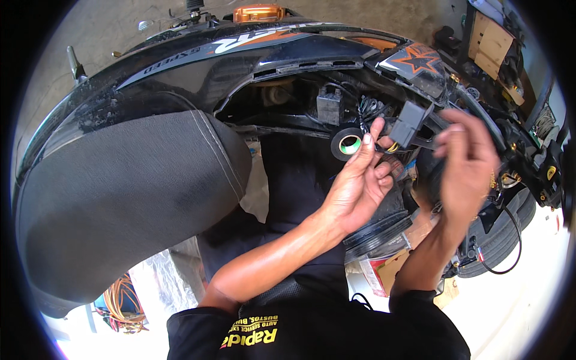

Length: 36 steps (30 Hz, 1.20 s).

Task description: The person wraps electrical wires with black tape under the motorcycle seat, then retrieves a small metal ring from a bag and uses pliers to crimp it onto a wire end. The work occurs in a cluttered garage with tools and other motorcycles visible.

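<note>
My left hand is closed, thumb and fingers pinched on a bunch of thin wires beside the motorcycle's open side. A roll of black electrical tape with a green-lined core sits right against its thumb; whether the hand also bears the roll is unclear. Just past the fingertips is a black box-shaped electrical part, with yellow and dark wires coming out below it. My right hand is to the right of that part, its fingers bent and smeared by motion, so what they hold cannot be made out.
A black motorcycle seat fills the left. Behind my hands runs the dark body panel with orange and white graphics. Another small black box sits in the frame opening. A tyre and cable stand at right; coiled orange cords lie lower left.
</note>
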{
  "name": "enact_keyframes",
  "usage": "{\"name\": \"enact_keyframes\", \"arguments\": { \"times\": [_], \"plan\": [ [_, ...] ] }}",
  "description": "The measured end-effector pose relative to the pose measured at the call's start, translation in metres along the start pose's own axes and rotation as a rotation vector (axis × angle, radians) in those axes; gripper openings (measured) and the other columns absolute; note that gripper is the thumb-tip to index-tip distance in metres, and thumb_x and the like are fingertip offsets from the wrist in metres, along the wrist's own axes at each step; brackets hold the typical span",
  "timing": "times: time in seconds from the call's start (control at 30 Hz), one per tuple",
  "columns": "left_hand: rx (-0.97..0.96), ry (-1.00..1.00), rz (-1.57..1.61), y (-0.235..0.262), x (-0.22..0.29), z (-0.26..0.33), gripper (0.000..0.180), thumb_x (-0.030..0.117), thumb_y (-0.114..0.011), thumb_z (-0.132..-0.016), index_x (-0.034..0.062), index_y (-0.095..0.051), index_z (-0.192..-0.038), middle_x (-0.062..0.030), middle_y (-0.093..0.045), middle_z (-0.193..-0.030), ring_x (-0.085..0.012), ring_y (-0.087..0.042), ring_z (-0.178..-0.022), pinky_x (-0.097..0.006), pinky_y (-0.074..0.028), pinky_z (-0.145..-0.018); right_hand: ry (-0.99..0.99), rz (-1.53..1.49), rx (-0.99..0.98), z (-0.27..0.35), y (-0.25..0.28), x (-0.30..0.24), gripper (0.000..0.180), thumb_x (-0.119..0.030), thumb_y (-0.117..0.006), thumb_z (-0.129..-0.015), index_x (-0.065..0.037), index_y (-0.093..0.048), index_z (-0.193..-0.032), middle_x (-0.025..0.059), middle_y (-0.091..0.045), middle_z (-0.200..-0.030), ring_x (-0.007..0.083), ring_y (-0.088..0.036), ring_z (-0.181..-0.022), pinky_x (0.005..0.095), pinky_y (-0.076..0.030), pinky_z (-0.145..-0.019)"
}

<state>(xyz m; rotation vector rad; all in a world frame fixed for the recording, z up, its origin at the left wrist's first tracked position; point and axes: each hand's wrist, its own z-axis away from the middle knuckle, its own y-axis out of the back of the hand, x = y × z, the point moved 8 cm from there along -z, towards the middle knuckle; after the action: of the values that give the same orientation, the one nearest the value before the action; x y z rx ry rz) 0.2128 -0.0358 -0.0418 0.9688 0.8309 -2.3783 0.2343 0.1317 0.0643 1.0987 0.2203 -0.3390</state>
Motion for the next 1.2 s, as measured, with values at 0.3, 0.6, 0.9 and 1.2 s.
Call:
{"name": "enact_keyframes", "arguments": {
  "times": [0.3,0.6,0.9,1.2],
  "plan": [
    [0.048,-0.229,-0.191,0.007,-0.029,-0.018,0.058,0.034,-0.066,-0.116,0.0319,-0.04,-0.168,0.0025,-0.063,-0.128,-0.0082,-0.054,-0.082,-0.027,-0.049,-0.072,0.248,1.638,0.025,0.084,-0.153,0.031,0.021,-0.008,-0.07,-0.097,-0.006,-0.08,-0.115,0.0121,-0.072,-0.103,0.0249,-0.071,-0.091,0.0387,-0.059,-0.074],
    [-0.077,-0.237,-0.126,0.015,-0.023,-0.018,0.064,0.031,-0.065,-0.117,0.0263,-0.036,-0.173,-0.0005,-0.063,-0.139,-0.0103,-0.064,-0.098,-0.03,-0.055,-0.084,0.707,1.296,-0.384,0.066,-0.166,-0.035,0.028,-0.012,-0.071,-0.085,-0.01,-0.067,-0.113,0.0121,-0.062,-0.126,0.03,-0.062,-0.118,0.0399,-0.059,-0.094],
    [-0.029,-0.236,-0.192,0.018,-0.002,-0.014,0.017,0.025,-0.054,-0.121,0.0104,-0.06,-0.127,0.0037,-0.056,-0.099,-0.0059,-0.044,-0.076,-0.025,-0.041,-0.072,-0.076,0.265,-0.525,-0.018,-0.089,-0.039,0.027,-0.026,-0.083,-0.098,0.001,-0.08,-0.101,0.0115,-0.077,-0.091,0.0139,-0.074,-0.085,0.0385,-0.058,-0.078],
    [-0.138,0.103,0.404,0.008,0.023,0.017,0.021,0.021,-0.047,-0.123,0.008,-0.061,-0.13,0.0054,-0.056,-0.088,-0.0048,-0.042,-0.059,-0.024,-0.038,-0.06,-0.506,-0.302,-0.494,0.018,-0.077,0.078,0.035,-0.033,-0.07,-0.112,0.002,-0.077,-0.108,0.0057,-0.079,-0.095,0.0125,-0.074,-0.073,0.0301,-0.066,-0.07]
  ]
}}
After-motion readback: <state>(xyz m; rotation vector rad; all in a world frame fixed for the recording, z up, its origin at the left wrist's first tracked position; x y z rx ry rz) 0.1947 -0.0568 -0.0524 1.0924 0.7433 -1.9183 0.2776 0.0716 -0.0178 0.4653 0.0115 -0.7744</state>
